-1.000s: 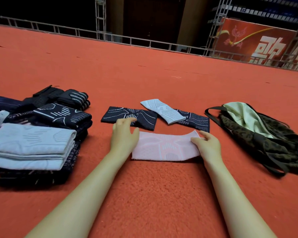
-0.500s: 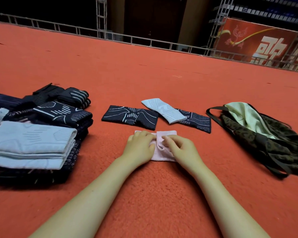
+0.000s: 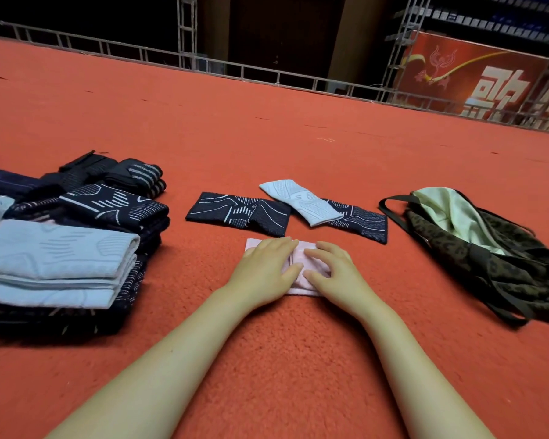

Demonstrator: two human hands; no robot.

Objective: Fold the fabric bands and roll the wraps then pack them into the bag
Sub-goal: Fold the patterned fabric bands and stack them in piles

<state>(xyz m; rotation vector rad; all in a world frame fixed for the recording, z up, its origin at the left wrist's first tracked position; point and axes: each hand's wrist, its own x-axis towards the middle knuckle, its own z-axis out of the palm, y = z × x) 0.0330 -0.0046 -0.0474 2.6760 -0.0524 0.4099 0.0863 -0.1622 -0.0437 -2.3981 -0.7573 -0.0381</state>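
Pink band (image 3: 298,253), folded small, lies on the red carpet (image 3: 267,137) directly in front of the person, pinned beneath both hands; left hand (image 3: 263,267) rests flat on its left half, fingers fairly straight, right hand (image 3: 327,269) on its right half, fingers slightly arched, tips pressing rather than pinching, thumbs nearly meeting over the centre crease. Beyond it: two dark patterned bands (image 3: 238,213), with a pale band (image 3: 301,199) lying across the right-hand one, all unfolded. Left: stack (image 3: 61,261) of folded pale and dark pieces, dark wraps (image 3: 133,175) behind it. Right, well apart: camouflage bag (image 3: 495,255), mouth open, light lining showing. Step in hand, by judgement: setting the fold. To do it well, align the edges before pressing, smooth outward from the crease so no air or ridge remains, keep one palm down while the other lifts, since stretch knit likely springs open, then carry it flat to the bag or stack
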